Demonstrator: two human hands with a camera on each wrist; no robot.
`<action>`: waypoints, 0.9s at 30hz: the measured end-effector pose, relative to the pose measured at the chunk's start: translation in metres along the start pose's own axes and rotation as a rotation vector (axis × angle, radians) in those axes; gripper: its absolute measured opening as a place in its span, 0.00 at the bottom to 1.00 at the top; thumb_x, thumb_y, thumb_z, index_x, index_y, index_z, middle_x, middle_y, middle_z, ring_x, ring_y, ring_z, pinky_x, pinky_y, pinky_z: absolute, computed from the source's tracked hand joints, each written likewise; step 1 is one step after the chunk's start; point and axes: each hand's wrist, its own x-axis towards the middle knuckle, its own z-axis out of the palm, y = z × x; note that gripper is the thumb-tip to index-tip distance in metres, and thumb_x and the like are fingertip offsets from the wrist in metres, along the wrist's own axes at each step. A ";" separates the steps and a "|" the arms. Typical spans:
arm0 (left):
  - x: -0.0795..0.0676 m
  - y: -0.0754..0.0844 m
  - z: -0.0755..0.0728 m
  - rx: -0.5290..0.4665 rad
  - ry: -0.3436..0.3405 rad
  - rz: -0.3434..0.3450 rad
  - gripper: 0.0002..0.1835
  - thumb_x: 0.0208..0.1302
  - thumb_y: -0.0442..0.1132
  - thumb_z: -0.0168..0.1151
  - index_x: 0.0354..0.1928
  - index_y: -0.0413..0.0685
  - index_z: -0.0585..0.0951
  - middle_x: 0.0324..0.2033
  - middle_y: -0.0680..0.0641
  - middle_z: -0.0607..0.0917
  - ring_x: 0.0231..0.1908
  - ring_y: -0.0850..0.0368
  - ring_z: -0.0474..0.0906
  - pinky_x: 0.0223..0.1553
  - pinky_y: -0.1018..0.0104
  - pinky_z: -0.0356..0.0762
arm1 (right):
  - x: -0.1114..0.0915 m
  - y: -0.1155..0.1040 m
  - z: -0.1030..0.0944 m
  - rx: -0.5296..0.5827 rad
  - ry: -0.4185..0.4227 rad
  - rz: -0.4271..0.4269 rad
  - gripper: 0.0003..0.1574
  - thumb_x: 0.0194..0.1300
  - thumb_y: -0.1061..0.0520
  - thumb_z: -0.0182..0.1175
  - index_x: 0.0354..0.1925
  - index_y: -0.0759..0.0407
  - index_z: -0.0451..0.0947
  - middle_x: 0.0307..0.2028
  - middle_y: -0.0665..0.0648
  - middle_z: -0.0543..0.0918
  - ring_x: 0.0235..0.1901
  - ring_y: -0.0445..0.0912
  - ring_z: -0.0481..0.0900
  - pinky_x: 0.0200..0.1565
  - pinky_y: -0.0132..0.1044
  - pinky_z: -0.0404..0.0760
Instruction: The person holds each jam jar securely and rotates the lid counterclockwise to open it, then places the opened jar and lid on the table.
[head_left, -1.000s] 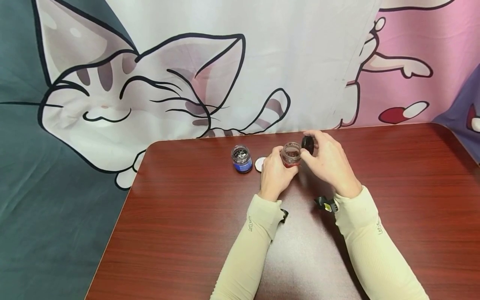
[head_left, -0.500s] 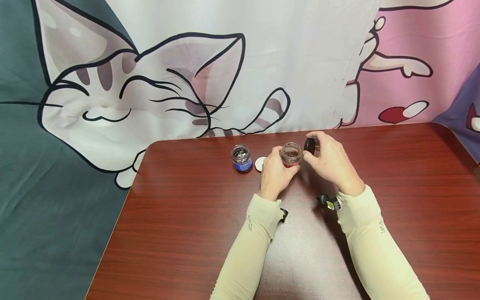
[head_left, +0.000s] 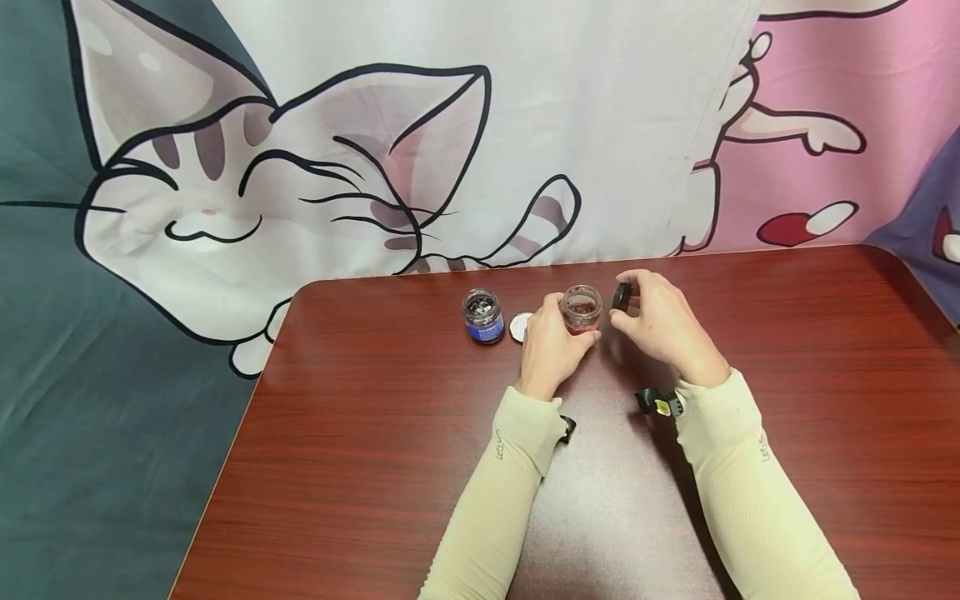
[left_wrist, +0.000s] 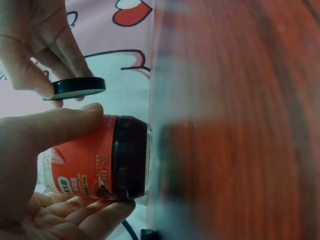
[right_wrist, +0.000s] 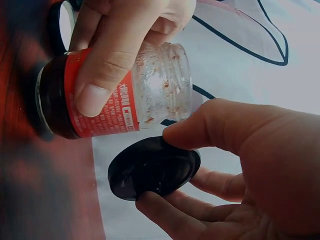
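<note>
My left hand [head_left: 551, 350] grips a glass jam jar [left_wrist: 100, 160] with a red label, thumb on one side and fingers on the other. The jar's mouth is uncovered, and dark jam fills its lower part in the left wrist view. Beside the mouth, my right hand [head_left: 667, 325] pinches a black lid [right_wrist: 155, 170] on edge between thumb and fingers, apart from the jar. A second jar [head_left: 483, 317], with a blue label and dark contents, stands uncovered to the left. Between the two jars a lid [head_left: 519, 327] lies white side up, partly hidden by my left hand.
The reddish-brown wooden table [head_left: 360, 450] reaches back to a cartoon-printed cloth [head_left: 630, 125] hanging at its far edge. Both jars stand near that edge. Dark wrist devices [head_left: 660, 404] show at my cuffs.
My right hand has drawn the black lid slightly right, away from the jam jar, and turned it more on edge. The left hand keeps its grip, almost unmoved.
</note>
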 end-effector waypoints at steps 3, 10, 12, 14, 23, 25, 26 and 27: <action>0.000 0.000 0.000 0.001 -0.005 -0.005 0.35 0.50 0.46 0.81 0.58 0.41 0.75 0.46 0.43 0.86 0.49 0.48 0.83 0.51 0.57 0.79 | 0.001 0.003 0.001 -0.015 -0.026 0.013 0.33 0.58 0.63 0.61 0.61 0.75 0.69 0.52 0.74 0.77 0.52 0.65 0.77 0.57 0.58 0.71; 0.001 0.000 0.000 0.005 -0.027 -0.023 0.36 0.51 0.47 0.80 0.59 0.42 0.74 0.48 0.44 0.85 0.50 0.47 0.82 0.52 0.56 0.78 | 0.004 0.007 0.004 -0.030 -0.073 0.030 0.33 0.58 0.63 0.62 0.60 0.77 0.70 0.53 0.75 0.77 0.53 0.65 0.76 0.58 0.59 0.70; 0.001 -0.001 0.000 0.006 -0.031 -0.028 0.36 0.51 0.47 0.80 0.59 0.42 0.74 0.48 0.44 0.85 0.51 0.47 0.82 0.53 0.56 0.77 | 0.005 0.007 0.005 -0.039 -0.087 0.035 0.34 0.58 0.63 0.62 0.61 0.77 0.69 0.53 0.76 0.77 0.53 0.65 0.75 0.59 0.59 0.70; 0.001 -0.001 0.000 0.006 -0.034 -0.033 0.36 0.51 0.47 0.80 0.59 0.43 0.74 0.49 0.44 0.85 0.51 0.47 0.82 0.53 0.56 0.77 | 0.005 0.009 0.006 -0.044 -0.099 0.039 0.35 0.57 0.63 0.62 0.61 0.78 0.69 0.54 0.76 0.76 0.53 0.65 0.75 0.59 0.59 0.70; 0.001 -0.002 0.000 -0.001 -0.051 -0.049 0.35 0.52 0.46 0.80 0.59 0.43 0.74 0.49 0.44 0.85 0.52 0.47 0.82 0.53 0.56 0.77 | 0.008 0.014 0.010 -0.054 -0.133 0.049 0.35 0.57 0.63 0.63 0.60 0.79 0.70 0.53 0.77 0.77 0.55 0.67 0.75 0.60 0.59 0.69; 0.001 -0.002 -0.001 -0.002 -0.054 -0.055 0.36 0.52 0.46 0.80 0.60 0.43 0.73 0.49 0.44 0.85 0.52 0.47 0.81 0.53 0.56 0.77 | 0.008 0.015 0.011 -0.057 -0.141 0.051 0.35 0.57 0.63 0.64 0.60 0.79 0.70 0.53 0.77 0.78 0.55 0.67 0.75 0.60 0.59 0.69; 0.001 -0.002 -0.001 -0.002 -0.056 -0.059 0.36 0.52 0.47 0.80 0.60 0.43 0.73 0.50 0.43 0.85 0.52 0.47 0.81 0.53 0.56 0.77 | 0.008 0.015 0.011 -0.057 -0.144 0.053 0.35 0.57 0.63 0.64 0.60 0.79 0.70 0.53 0.77 0.78 0.55 0.67 0.75 0.60 0.59 0.69; 0.001 -0.002 -0.001 -0.002 -0.057 -0.062 0.37 0.52 0.47 0.80 0.61 0.43 0.73 0.50 0.43 0.85 0.52 0.46 0.81 0.53 0.56 0.77 | 0.008 0.015 0.012 -0.057 -0.146 0.054 0.35 0.57 0.63 0.64 0.60 0.79 0.70 0.53 0.77 0.77 0.55 0.67 0.75 0.60 0.59 0.69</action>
